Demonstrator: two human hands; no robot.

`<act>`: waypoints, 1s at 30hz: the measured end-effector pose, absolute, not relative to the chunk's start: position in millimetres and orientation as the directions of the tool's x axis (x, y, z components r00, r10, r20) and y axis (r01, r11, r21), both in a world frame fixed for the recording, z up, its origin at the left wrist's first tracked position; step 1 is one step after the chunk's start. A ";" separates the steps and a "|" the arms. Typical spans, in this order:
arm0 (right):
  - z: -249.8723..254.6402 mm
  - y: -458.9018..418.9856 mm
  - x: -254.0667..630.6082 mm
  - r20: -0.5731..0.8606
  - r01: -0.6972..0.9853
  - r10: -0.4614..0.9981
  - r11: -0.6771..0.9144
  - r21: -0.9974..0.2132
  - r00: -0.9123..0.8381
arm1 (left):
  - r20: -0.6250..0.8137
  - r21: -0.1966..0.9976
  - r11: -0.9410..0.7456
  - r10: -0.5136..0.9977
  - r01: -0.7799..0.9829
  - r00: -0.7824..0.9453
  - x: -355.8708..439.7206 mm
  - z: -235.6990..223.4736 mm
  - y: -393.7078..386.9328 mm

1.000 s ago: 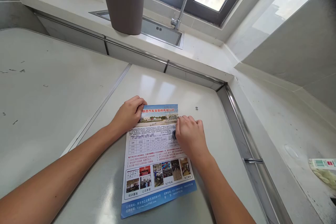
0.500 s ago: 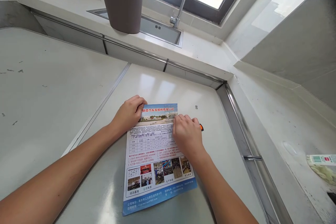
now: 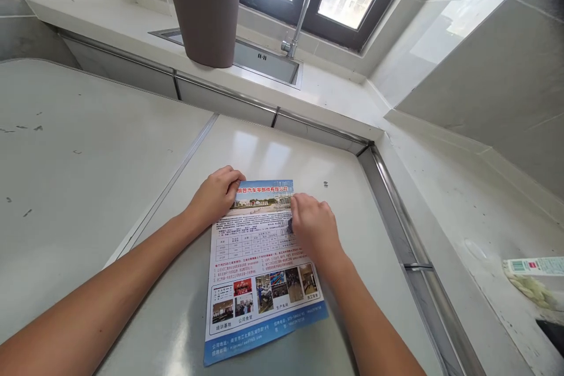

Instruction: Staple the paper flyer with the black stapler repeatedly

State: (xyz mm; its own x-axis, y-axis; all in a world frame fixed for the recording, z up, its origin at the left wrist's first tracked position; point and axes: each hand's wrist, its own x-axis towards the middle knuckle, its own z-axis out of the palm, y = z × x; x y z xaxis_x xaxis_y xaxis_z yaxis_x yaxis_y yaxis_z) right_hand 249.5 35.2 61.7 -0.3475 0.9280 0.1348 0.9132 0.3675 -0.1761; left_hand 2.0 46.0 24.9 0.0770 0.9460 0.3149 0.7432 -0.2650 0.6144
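A printed flyer (image 3: 268, 258) with blue bands, red headings and small photos lies on the pale worktop. My left hand (image 3: 218, 191) presses its upper left corner, fingers curled and closed on the edge. Over the flyer's right side, my right hand (image 3: 315, 226) is closed around a small dark tool, apparently a roller stamp (image 3: 289, 225); most of it is hidden by the hand. A vertical strip of dense black printed marks runs down the flyer's right part, from the top edge to beside the fingers.
Behind the worktop (image 3: 132, 147), a raised ledge holds a tall brown bin (image 3: 205, 12). A sink (image 3: 268, 61) with a curved tap (image 3: 304, 6) is under the window. At right, a metal-edged ledge carries a pale package (image 3: 533, 276).
My right hand has shifted and turned slightly on the flyer; the tool's orange end no longer shows, and a dark part shows left of the fingers. My left hand stays on the corner.
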 end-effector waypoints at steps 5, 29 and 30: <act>78.4 56.1 284.2 0.138 0.700 0.870 0.467 -0.539 -0.474 | 0.321 0.603 -0.288 0.941 0.744 0.104 1.3 23.1 47.4; 77.1 86.8 342.7 0.259 0.922 0.964 0.152 -0.356 -0.059 | 0.302 0.605 -0.287 0.946 0.743 0.120 -1.2 18.8 51.4; 76.1 84.9 335.1 0.267 0.910 0.962 0.159 -0.384 -0.056 | 0.299 0.602 -0.286 0.946 0.745 0.122 -1.4 18.5 51.5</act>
State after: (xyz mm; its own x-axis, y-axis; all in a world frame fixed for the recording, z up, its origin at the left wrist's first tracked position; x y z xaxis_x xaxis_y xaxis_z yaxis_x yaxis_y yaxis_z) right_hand 335.1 84.9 76.1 -0.0562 0.9621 0.2668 0.9096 0.1595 -0.3836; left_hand -1.4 51.5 18.5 0.1219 0.9463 0.2993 0.7453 -0.2864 0.6020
